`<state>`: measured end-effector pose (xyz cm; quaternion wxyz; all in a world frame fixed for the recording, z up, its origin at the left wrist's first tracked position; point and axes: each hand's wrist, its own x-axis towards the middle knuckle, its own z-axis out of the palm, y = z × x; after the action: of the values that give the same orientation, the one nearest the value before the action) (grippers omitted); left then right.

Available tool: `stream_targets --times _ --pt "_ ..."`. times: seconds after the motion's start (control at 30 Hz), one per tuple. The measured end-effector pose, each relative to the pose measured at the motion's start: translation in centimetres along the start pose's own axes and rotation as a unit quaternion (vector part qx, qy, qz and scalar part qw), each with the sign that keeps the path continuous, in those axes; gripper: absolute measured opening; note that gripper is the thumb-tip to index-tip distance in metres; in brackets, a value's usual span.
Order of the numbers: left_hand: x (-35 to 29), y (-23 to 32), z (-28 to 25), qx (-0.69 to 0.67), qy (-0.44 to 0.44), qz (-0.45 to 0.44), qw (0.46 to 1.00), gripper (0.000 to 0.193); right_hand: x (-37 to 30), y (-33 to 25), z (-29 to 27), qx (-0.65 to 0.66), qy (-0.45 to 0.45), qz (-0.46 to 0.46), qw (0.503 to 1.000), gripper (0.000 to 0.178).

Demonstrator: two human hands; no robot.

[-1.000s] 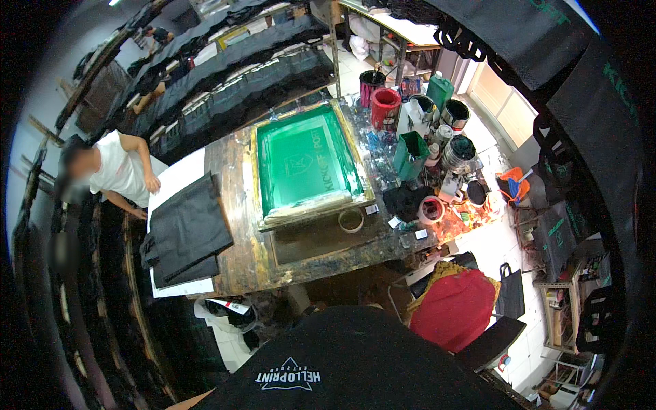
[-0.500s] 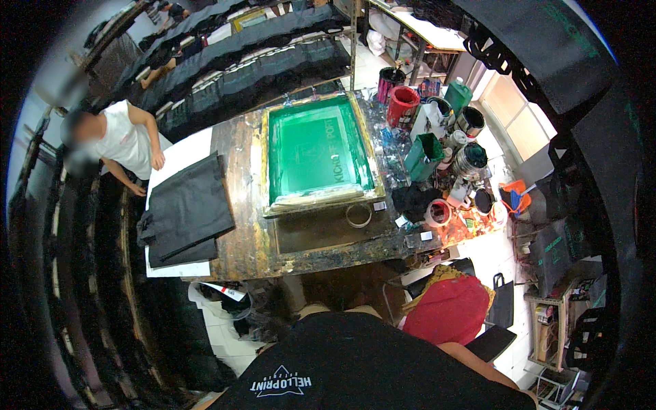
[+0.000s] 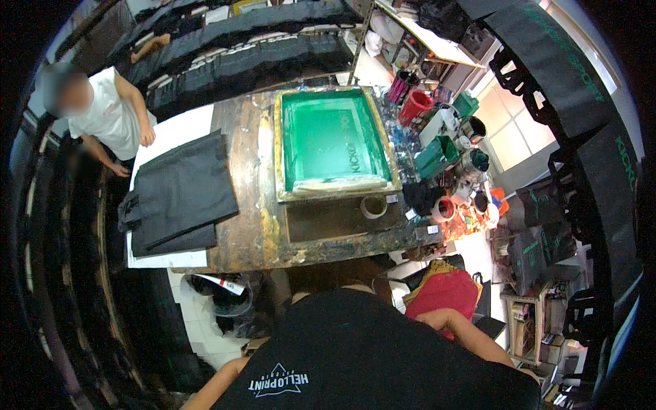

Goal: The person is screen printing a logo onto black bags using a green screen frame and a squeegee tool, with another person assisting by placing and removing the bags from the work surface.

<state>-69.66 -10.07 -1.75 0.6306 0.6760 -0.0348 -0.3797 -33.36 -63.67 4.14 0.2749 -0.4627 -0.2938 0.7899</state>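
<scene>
My right hand (image 3: 436,319) is low beside my black shirt, against or just in front of the red cloth (image 3: 447,297) on a seat; its fingers are mostly hidden. Of my left arm only the forearm (image 3: 217,384) shows at the lower left, and the hand is hidden behind the shirt. Ahead on the worn wooden table (image 3: 253,157) lies a screen printing frame (image 3: 335,140) with green ink across its mesh. A stack of black fabric bags (image 3: 184,191) lies on a white board (image 3: 195,123) at the table's left.
A co-worker in a white shirt (image 3: 109,113) stands at the far left of the table. Ink cans and tubs, among them a red bucket (image 3: 415,107) and a green container (image 3: 436,156), crowd its right end. A tape roll (image 3: 374,207) sits before the frame. Black bags hang at right.
My view has shifted, so the table sits slightly differently. My right hand has come into view by the red cloth, and more of my left forearm shows. The co-worker's hands have moved little.
</scene>
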Motion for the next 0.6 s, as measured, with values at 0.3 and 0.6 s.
stream_targets --times 0.3,0.6 --pt "1.2 -2.0 -3.7 -0.031 -0.086 0.135 0.987 0.055 4.7 -0.2 -1.3 -0.087 0.029 0.056 0.994 0.015" --pt "2.8 -3.6 -6.0 -0.039 -0.090 0.045 0.994 0.072 5.6 -2.7 -2.6 -0.099 0.073 -0.034 0.992 0.013"
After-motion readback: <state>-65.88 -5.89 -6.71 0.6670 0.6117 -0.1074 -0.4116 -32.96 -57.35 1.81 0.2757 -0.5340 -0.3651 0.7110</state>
